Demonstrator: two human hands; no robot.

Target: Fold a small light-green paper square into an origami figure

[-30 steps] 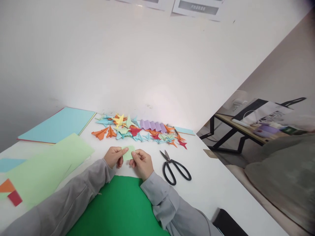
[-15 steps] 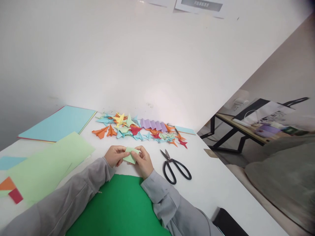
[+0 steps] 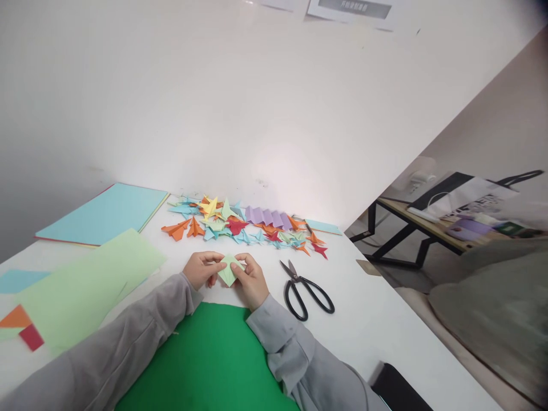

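Note:
A small folded piece of light green paper [image 3: 228, 275] is held between my two hands, just above the white table. It looks diamond-shaped, one corner pointing down toward me, with crease lines on its face. My left hand [image 3: 202, 269] pinches its left edge, thumb on top. On the right edge my right hand [image 3: 252, 279] has a similar pinch, with the thumb on the face. The fingertips behind the paper are partly hidden. Beyond my hands lies a pile of small folded paper shapes [image 3: 235, 227] in several colours. Black-handled scissors [image 3: 295, 279] lie partly open to the right of my right hand.
Large light green sheets [image 3: 98, 285] and a stack of blue paper [image 3: 107, 214] cover the table's left side. Orange and red scraps [image 3: 31, 337] lie front left. A green sheet [image 3: 209, 359] lies under my forearms. A black phone-like object [image 3: 400, 388] rests near the front right edge.
The green paper has turned from a squarish slant to a diamond, one corner toward me, and its creases show more. Both hands keep their pinch. The view has shifted slightly.

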